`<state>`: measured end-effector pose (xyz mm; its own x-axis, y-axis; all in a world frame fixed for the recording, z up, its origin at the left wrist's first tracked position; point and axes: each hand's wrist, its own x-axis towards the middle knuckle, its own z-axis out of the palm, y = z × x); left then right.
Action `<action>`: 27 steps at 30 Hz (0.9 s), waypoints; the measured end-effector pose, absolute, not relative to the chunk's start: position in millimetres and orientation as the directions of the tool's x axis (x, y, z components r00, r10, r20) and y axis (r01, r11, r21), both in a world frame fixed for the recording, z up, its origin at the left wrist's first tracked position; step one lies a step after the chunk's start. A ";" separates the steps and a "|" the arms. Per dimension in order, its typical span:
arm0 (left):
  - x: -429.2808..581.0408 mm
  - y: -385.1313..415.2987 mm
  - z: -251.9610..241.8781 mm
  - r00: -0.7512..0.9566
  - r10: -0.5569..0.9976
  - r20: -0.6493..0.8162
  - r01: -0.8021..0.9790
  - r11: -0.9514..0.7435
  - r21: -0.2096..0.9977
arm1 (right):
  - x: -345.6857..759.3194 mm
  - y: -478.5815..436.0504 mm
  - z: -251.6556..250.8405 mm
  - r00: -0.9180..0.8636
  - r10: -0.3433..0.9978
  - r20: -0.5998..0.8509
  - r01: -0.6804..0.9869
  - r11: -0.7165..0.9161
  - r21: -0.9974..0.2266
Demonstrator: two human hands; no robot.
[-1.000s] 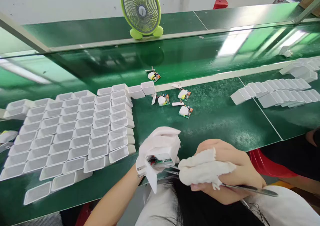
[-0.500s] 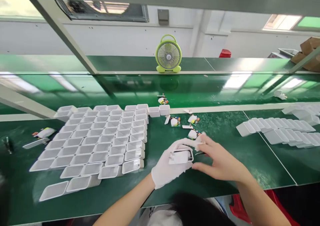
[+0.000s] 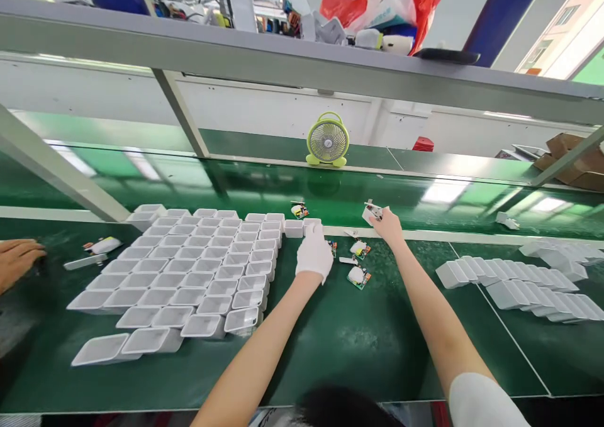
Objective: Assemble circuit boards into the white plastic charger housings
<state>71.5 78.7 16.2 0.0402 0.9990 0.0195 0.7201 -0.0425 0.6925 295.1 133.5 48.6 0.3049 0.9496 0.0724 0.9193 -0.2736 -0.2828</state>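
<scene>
My left hand (image 3: 314, 254), in a white glove, reaches forward with its fingers stretched out. The fingertips overlap the near side of a white plastic box (image 3: 312, 221) at the row's end; whether they touch it I cannot tell. Partly behind the glove lies a small circuit board (image 3: 333, 248). Over the back strip of the bench, my bare-palmed right hand (image 3: 389, 227) grips a white plastic housing (image 3: 370, 214) with a small metal piece on it. Below it lie two circuit boards with white parts (image 3: 359, 249) (image 3: 359, 277). Another circuit board (image 3: 299, 210) sits farther back.
Many open white boxes (image 3: 189, 282) stand in rows on the left. More white boxes (image 3: 514, 295) line the right. A green fan (image 3: 328, 141) stands behind; a loaded shelf (image 3: 283, 49) spans above. At far left another person's hand (image 3: 19, 260) is near a board assembly (image 3: 104, 246).
Both hands have moved forward and apart. My left hand no longer has the white housing in its palm; my right hand now grips a white housing. The view has tilted up.
</scene>
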 end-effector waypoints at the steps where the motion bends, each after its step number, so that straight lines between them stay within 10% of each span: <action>1: 76.6 89.4 17.1 0.017 1.000 0.020 0.749 -0.026 0.662 | 299.4 137.2 43.9 0.317 0.947 0.055 0.921 -0.293 -0.256; 10: 92.8 130.6 13.7 -0.004 1.000 0.015 0.891 -0.004 0.454 | 296.2 85.0 20.4 -0.004 0.987 -0.160 0.996 -0.011 -0.094; 22: 56.5 -13.0 12.0 0.402 0.898 0.180 0.843 -0.439 0.311 | 300.4 53.1 26.7 -0.177 0.973 -0.148 0.980 0.188 0.064; 27: 40.6 -39.7 -22.0 0.436 0.878 0.197 0.784 -0.478 0.395 | 287.6 51.2 40.6 -0.046 0.991 -0.127 0.999 0.048 0.014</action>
<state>40.6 -39.7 -22.0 0.4365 0.8780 0.1966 0.7843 -0.4784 0.3951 287.6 51.2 40.6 -0.0464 0.9908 -0.1273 0.9987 0.0485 0.0136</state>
